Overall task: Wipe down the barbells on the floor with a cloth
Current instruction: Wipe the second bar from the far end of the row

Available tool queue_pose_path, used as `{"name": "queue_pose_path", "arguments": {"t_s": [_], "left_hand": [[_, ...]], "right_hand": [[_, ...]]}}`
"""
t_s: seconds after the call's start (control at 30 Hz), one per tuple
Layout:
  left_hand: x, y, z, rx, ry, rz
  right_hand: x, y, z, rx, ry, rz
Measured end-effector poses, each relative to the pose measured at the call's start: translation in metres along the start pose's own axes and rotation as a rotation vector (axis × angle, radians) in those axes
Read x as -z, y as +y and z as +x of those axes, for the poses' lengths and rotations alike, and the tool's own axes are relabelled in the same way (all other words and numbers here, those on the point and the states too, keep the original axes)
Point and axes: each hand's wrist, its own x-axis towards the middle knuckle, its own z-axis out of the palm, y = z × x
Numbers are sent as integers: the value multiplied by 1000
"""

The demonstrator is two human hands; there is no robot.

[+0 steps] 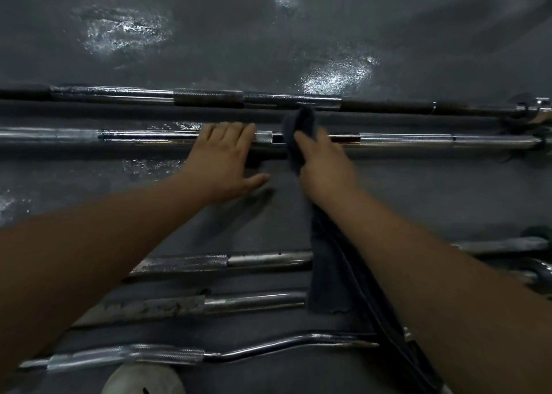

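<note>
Clamps R grip (322,160) round a dark cloth (300,133), fingers curled on the bunched wad, pressing it onto the mid shaft of the 2nd barbell (418,141). Lays L grip (227,157) flat on same bar just left of the wad, fingers straight, not touching the cloth, thumb out over the floor (418,202); prob. steadying vs roll. Reads as mid-wipe on this bar; looks streaked & wet on the far barbell (209,97), so maybe done already, can't say for sure. Calls next for sliding the wad along the shaft toward the R end w/ L pressure kept on, then rolling the bar to reach the underside. Trails the rest of the cloth under the R forearm, across the near straight bars (239,260) & down to the curl bar (268,346); could snag or drag there. Shows wet shiny patches (119,32) beyond the bars, more bar ends (501,244) at far R, & a whitish rounded thing (143,378) at bottom edge, poss. a shoe toe.
</note>
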Motion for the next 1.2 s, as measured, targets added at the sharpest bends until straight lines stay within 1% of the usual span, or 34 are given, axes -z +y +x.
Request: {"name": "queue_pose_path", "arguments": {"t_s": [0.03, 0.07, 0.1, 0.17, 0.2, 0.23, 0.27, 0.37, 0.4, 0.43, 0.47, 0.53, 0.57, 0.6, 0.63, 0.67, 0.73, 0.77, 0.8, 0.83, 0.87, 0.97, 1.0, 1.07, 1.13, 1.2], "left_hand": [[3, 0, 3, 11, -5, -18], [5, 0, 4, 18, -15, -40], [4, 0, 4, 21, -24, -55], [3, 3, 3, 26, -28, -65], [4, 5, 2, 36, -35, -75], [6, 8, 0, 46, -49, -92], [11, 10, -3, 49, -63, -108], [22, 14, -19, 32, -71, -178], [23, 16, -27, 22, -59, -195], [21, 18, -36, 9, -44, -196], [19, 20, -45, -2, -30, -181], [14, 22, -55, 1, 7, -122], [12, 24, -55, 12, 15, -100], [9, 28, -54, 16, 1, -94], [7, 34, -54, 11, -34, -95], [4, 40, -55, 1, -80, -103], [0, 51, -62, -23, -134, -129], [3, 53, -68, -36, -143, -137], [5, 52, -75, -60, -155, -139], [7, 50, -81, -85, -155, -141], [8, 48, -87, -101, -147, -145], [8, 56, -105, -88, -102, -172], [5, 63, -113, -75, -103, -168], [-4, 82, -130, -74, -138, -136], [-12, 95, -145, -68, -156, -115], [-20, 95, -153, -77, -155, -106]], "right_hand": [[1, 4, -2, 63, -16, -25], [4, 15, -1, 74, -23, -58], [9, 32, 0, 18, -13, -79], [15, 59, 2, -218, 59, -84], [15, 59, -1, -289, 82, -71], [12, 48, -6, -286, 82, -53], [8, 29, -11, -217, 64, -33], [-5, -15, -39, 88, -67, -1], [-6, -12, -47, 122, -74, -16], [-4, 1, -52, 86, -54, -26], [-1, 21, -55, -11, -18, -17], [3, 59, -64, -286, 70, 15], [3, 66, -69, -396, 83, 25], [1, 60, -74, -440, 79, 38], [-3, 45, -76, -408, 67, 64], [-8, 25, -78, -326, 46, 81], [-15, -13, -85, -95, -64, 76], [-15, -20, -90, -9, -106, 62], [-14, -18, -92, 36, -129, 34], [-11, -6, -94, 34, -131, 8], [-8, 14, -95, -20, -123, -2], [-1, 70, -103, -323, -8, 30], [-1, 70, -105, -362, -4, 44], [-7, 44, -111, -297, -47, 29], [-14, 8, -119, -119, -92, -27], [-16, 1, -123, 30, -85, -46]]}}
